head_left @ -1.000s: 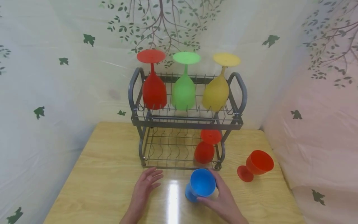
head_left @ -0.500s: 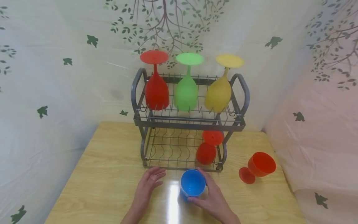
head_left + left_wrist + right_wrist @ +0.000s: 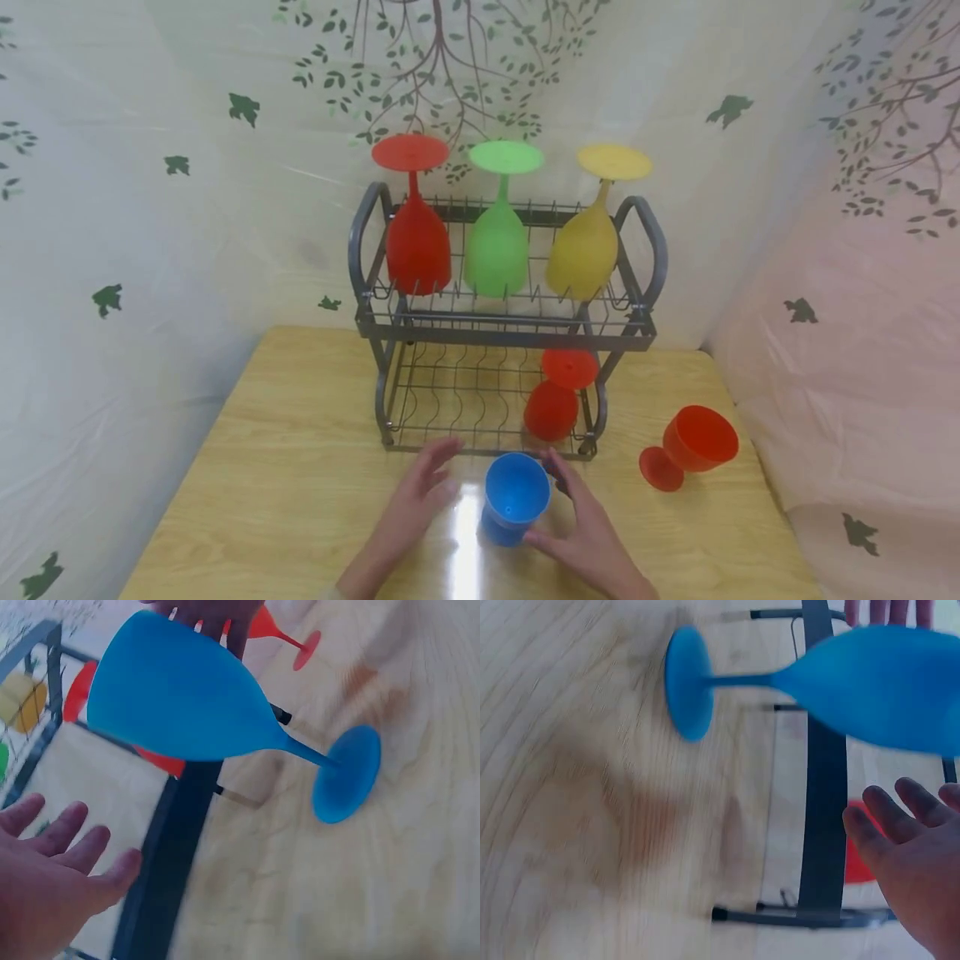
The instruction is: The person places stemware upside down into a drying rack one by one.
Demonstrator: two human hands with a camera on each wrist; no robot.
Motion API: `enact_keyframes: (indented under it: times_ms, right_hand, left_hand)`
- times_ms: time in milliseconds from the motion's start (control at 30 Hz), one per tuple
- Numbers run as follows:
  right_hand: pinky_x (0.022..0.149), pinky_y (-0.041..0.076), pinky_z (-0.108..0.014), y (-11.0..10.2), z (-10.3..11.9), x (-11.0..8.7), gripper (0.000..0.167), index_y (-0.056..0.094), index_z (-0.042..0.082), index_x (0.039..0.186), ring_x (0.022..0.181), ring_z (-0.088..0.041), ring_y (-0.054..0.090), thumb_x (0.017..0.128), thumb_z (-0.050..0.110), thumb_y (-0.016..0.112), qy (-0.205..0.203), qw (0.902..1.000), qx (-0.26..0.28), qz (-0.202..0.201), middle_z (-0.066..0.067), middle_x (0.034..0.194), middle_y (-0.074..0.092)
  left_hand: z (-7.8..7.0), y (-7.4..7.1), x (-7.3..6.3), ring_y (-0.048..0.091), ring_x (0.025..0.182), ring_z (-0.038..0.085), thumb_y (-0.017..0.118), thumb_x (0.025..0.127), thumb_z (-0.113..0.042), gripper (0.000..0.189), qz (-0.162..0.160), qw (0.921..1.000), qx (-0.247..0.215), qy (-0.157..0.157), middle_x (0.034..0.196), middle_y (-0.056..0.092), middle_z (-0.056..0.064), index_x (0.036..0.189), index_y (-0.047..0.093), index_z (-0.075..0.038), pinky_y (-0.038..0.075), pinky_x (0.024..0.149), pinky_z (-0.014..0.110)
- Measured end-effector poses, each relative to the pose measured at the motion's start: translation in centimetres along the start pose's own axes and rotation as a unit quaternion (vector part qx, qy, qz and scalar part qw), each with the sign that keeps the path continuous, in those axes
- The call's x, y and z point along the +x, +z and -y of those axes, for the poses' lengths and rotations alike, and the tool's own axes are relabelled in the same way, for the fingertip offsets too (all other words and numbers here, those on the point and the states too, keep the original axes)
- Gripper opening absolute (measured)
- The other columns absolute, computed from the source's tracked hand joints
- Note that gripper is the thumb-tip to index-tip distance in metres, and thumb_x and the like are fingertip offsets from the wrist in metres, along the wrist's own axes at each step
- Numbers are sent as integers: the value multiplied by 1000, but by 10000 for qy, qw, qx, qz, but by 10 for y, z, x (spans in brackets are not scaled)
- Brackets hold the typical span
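A blue plastic goblet point(image 3: 517, 492) stands upright on the wooden table, in front of the rack, its mouth facing up. Both wrist views show its round foot point(image 3: 349, 774) on the tabletop and its thin stem. To its right is my right hand point(image 3: 588, 537), fingers spread around that side; in the right wrist view a gap shows between fingers and bowl. My left hand point(image 3: 412, 504) hovers to the left of the goblet, fingers loosely bent and apart from it, holding nothing.
A two-tier dark dish rack point(image 3: 506, 333) stands behind. Upside-down red point(image 3: 417, 250), green point(image 3: 497, 254) and yellow goblets point(image 3: 583, 254) fill its top tier. A red goblet point(image 3: 551, 411) leans at the lower tier's right. Another red goblet point(image 3: 701, 439) is on the table at right.
The right hand slid the blue goblet a little leftward, then its fingers opened away from it. The left hand has moved right, closer to the goblet.
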State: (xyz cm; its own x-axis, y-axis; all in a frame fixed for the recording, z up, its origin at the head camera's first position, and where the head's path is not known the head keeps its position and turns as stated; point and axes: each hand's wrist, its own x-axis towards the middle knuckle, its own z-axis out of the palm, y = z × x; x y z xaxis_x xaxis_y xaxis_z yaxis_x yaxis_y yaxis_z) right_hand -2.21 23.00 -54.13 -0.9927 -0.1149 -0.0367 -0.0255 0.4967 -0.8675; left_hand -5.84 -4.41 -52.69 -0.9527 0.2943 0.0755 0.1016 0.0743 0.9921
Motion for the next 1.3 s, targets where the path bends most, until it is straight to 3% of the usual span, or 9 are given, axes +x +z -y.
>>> enact_keyframes:
  times_ms: [133, 300, 433, 600, 767, 933, 1100, 1167, 1300]
  right_hand:
    - [112, 42, -61, -16, -10, -6, 79, 26, 27, 164, 146, -30, 43, 98, 35, 71, 94, 9995, 120, -273, 0, 162, 42]
    - [112, 45, -32, -37, -23, -12, 66, 22, 28, 165, 145, -15, 43, 107, 19, 54, -361, 9969, -70, -697, -5, 162, 42]
    - [108, 38, -13, -49, -30, -18, 67, 22, 27, 165, 139, 3, 42, 107, 12, 52, -574, 9932, -13, -1013, -10, 160, 45]
    - [107, 36, -9, -56, -36, -23, 68, 22, 23, 165, 138, 7, 41, 106, 4, 50, -863, 9890, 227, -1179, -15, 160, 44]
    - [107, 36, -9, -59, -42, -28, 69, 24, 15, 165, 139, 4, 42, 103, -3, 50, -1192, 9842, 361, -1255, -15, 159, 45]
    - [106, 36, -9, -60, -45, -31, 69, 25, 14, 164, 138, 5, 43, 103, -5, 49, -1180, 9833, 440, -1317, -2, 159, 46]
    - [106, 37, -10, -60, -47, -33, 69, 26, 13, 164, 138, 4, 44, 102, -6, 49, -1162, 9824, 424, -1401, -4, 158, 47]
    - [107, 37, -10, -60, -46, -33, 69, 25, 13, 164, 138, 4, 43, 102, -5, 49, -1130, 9830, 406, -1388, -6, 159, 47]
    - [106, 36, -8, -61, -44, -34, 67, 23, 15, 165, 138, 8, 41, 105, -1, 48, -996, 9857, 347, -1315, -8, 159, 46]
  left_hand:
    - [-17, 11, 8, 36, 147, 44, 77, 92, -36, 81, 559, 9922, 1107, -127, 164, 37, 5, 160, 34, -28, 33, 113, 70]
    - [-34, 23, 20, 30, 152, 38, 80, 80, -62, 106, 1244, 9585, 2550, 288, 170, 25, 6, 164, 28, -23, 34, 113, 68]
    - [-43, 32, 28, 30, 152, 35, 79, 76, -71, 106, 1519, 9104, 3735, 933, 169, 26, 2, 162, 35, -28, 40, 111, 64]
    - [-52, 40, 35, 27, 154, 36, 73, 77, -78, 102, 1971, 8439, 4771, 1460, 171, 21, -1, 162, 33, -38, 37, 114, 63]
    - [-59, 48, 43, 35, 149, 32, 70, 80, -78, 92, 2308, 7972, 5276, 1809, 168, 30, 0, 157, 42, -38, 40, 113, 61]
    - [-65, 53, 46, 43, 143, 29, 73, 79, -75, 83, 2582, 7676, 5533, 1948, 161, 42, -3, 151, 51, -39, 44, 110, 58]
    - [-71, 55, 49, 52, 133, 26, 76, 80, -70, 75, 2687, 7390, 5803, 2122, 151, 52, -3, 145, 57, -38, 51, 104, 50]
    - [-73, 54, 49, 54, 130, 24, 77, 81, -67, 70, 2684, 7334, 5869, 2136, 147, 55, -3, 142, 60, -38, 53, 102, 47]
    - [-76, 50, 49, 56, 126, 23, 80, 83, -60, 63, 2622, 7358, 5874, 2117, 143, 58, -2, 138, 64, -36, 56, 96, 41]
